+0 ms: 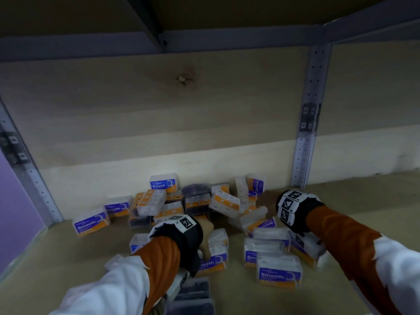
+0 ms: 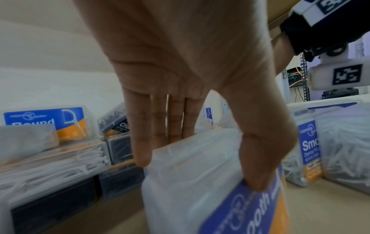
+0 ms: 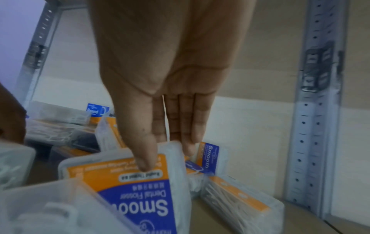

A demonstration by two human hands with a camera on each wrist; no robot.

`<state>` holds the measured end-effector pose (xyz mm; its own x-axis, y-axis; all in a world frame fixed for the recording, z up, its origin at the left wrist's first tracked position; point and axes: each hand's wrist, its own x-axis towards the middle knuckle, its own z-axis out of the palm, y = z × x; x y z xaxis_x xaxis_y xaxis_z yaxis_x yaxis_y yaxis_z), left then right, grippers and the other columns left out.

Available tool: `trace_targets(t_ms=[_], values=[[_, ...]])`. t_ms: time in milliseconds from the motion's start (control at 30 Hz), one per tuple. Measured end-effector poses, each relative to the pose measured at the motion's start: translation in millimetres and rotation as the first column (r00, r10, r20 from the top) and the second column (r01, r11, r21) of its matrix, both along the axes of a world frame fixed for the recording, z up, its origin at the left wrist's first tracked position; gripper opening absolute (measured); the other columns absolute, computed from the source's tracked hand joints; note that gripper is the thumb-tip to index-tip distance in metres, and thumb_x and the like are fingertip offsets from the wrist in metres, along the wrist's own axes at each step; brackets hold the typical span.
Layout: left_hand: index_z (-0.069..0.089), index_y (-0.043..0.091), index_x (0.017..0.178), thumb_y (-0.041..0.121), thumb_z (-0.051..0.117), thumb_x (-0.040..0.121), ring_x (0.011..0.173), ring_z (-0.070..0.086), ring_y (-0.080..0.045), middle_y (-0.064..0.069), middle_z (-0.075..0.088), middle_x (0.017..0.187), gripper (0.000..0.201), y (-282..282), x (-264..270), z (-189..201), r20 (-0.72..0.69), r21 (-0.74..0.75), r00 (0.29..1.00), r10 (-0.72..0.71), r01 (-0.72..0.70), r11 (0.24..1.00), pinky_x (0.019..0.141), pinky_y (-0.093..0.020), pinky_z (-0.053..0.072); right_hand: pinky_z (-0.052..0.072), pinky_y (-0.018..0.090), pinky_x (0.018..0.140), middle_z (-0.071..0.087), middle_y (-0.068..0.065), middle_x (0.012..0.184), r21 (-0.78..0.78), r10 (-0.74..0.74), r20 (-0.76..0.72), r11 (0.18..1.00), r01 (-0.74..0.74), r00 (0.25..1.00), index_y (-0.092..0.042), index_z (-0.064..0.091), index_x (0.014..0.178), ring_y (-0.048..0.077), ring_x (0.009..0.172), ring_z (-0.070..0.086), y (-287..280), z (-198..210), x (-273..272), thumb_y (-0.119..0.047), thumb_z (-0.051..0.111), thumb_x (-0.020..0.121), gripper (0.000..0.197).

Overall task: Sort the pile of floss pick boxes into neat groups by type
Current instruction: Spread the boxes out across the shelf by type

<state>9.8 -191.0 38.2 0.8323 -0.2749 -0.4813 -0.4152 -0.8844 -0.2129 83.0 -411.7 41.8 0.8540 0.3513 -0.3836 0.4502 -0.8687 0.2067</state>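
Smooth box (image 2: pixel 200 182) is pinched by the left hand (image 2: pixel 190 79); another Smooth box (image 3: pixel 140 190) is pinched by the right hand (image 3: pixel 164 79).

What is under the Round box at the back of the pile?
The Round box sits on top of the pile against the back wall, over orange-and-white boxes lying tilted. Whatever lies lower behind them is covered, so I cannot tell its type.

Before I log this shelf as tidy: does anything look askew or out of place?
Yes. The pile of floss pick boxes at the back lies jumbled, boxes tilted and overlapping, Smooth, Round and dark charcoal boxes mixed. No spill or damage shows.
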Motion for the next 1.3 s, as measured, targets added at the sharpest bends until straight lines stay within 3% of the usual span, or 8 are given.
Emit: trace_targets(t_ms=[133, 400, 667, 767, 867, 1033, 1133, 1300], values=[[0.048, 0.008, 0.131, 0.040, 0.074, 0.076, 0.116, 0.055, -0.027, -0.011, 0.055, 0.129, 0.069, -11, -1, 2, 0.008, -0.019, 1.000, -0.022, 0.022, 1.000, 0.101, -0.040, 0.046, 0.024, 0.025, 0.107, 0.029, 0.008, 0.153, 0.007, -0.092, -0.018, 0.996, 0.092, 0.996, -0.012, 0.029, 0.148, 0.022, 0.140, 0.030, -19, 5, -8, -0.018, 0.054, 0.095, 0.059], [0.033, 0.007, 0.144, 0.034, 0.073, 0.079, 0.134, 0.040, -0.029, -0.012, 0.039, 0.147, 0.081, -36, -1, 4, 0.052, -0.099, 0.997, -0.058, 0.063, 0.993, 0.112, -0.037, 0.034, 0.038, 0.033, 0.104, 0.039, 0.022, 0.144, -0.028, -0.192, -0.061, 0.981, 0.190, 0.980, 0.006, 0.039, 0.137, 0.029, 0.131, 0.042, -32, 2, -21, -0.018, 0.052, 0.096, 0.050], [0.033, 0.009, 0.144, 0.028, 0.072, 0.080, 0.132, 0.042, -0.028, -0.011, 0.041, 0.146, 0.077, -34, -2, 2, 0.013, -0.222, 1.000, -0.023, 0.026, 0.975, 0.109, -0.036, 0.037, 0.032, 0.027, 0.106, 0.032, 0.018, 0.150, 0.041, -0.236, -0.059, 0.970, 0.239, 0.970, 0.000, 0.029, 0.145, 0.024, 0.137, 0.035, -39, -2, -25, -0.019, 0.050, 0.097, 0.056], [0.032, 0.012, 0.145, 0.036, 0.073, 0.078, 0.134, 0.040, -0.027, -0.008, 0.039, 0.147, 0.082, -27, 1, 2, -0.047, -0.316, 0.999, -0.012, -0.004, 0.949, 0.112, -0.035, 0.034, 0.034, 0.028, 0.106, 0.034, 0.018, 0.148, 0.042, -0.248, -0.070, 0.967, 0.252, 0.966, 0.000, 0.032, 0.144, 0.025, 0.136, 0.036, -37, 0, -25, -0.019, 0.050, 0.097, 0.054], [0.038, 0.015, 0.143, 0.045, 0.064, 0.084, 0.133, 0.041, -0.024, -0.005, 0.041, 0.147, 0.071, -17, 6, 4, -0.061, -0.380, 0.997, -0.049, 0.022, 0.925, 0.111, -0.033, 0.031, 0.033, 0.028, 0.107, 0.031, 0.017, 0.150, 0.030, -0.239, -0.076, 0.970, 0.242, 0.968, -0.001, 0.028, 0.146, 0.025, 0.138, 0.034, -32, 4, -24, -0.021, 0.049, 0.098, 0.056], [0.043, 0.019, 0.140, 0.036, 0.057, 0.091, 0.133, 0.042, -0.020, -0.001, 0.043, 0.146, 0.054, 3, 22, 11, 0.109, -0.386, 0.993, -0.042, 0.081, 0.919, 0.111, -0.031, 0.031, 0.019, 0.026, 0.110, 0.026, 0.009, 0.155, 0.119, -0.119, -0.048, 0.985, 0.124, 0.992, -0.007, 0.024, 0.148, 0.021, 0.142, 0.028, -10, 9, -20, -0.023, 0.049, 0.098, 0.058], [0.047, 0.018, 0.136, 0.026, 0.055, 0.092, 0.128, 0.046, -0.019, -0.001, 0.047, 0.142, 0.045, 10, 35, 19, 0.241, -0.348, 0.971, 0.001, 0.085, 0.934, 0.106, -0.025, 0.033, 0.024, 0.030, 0.114, 0.027, 0.007, 0.154, 0.166, -0.051, -0.031, 0.985, 0.056, 0.998, -0.010, 0.028, 0.147, 0.021, 0.141, 0.029, 10, 9, -11, -0.028, 0.052, 0.096, 0.059], [0.048, 0.012, 0.133, 0.028, 0.043, 0.097, 0.125, 0.047, -0.024, -0.009, 0.048, 0.137, 0.039, 11, 57, 29, 0.360, -0.227, 0.932, 0.049, 0.037, 0.973, 0.104, -0.034, 0.041, 0.020, 0.034, 0.116, 0.021, 0.010, 0.156, 0.211, -0.049, -0.025, 0.976, 0.053, 0.998, -0.011, 0.020, 0.150, 0.026, 0.144, 0.022, 41, 0, 9, -0.033, 0.059, 0.091, 0.074]])
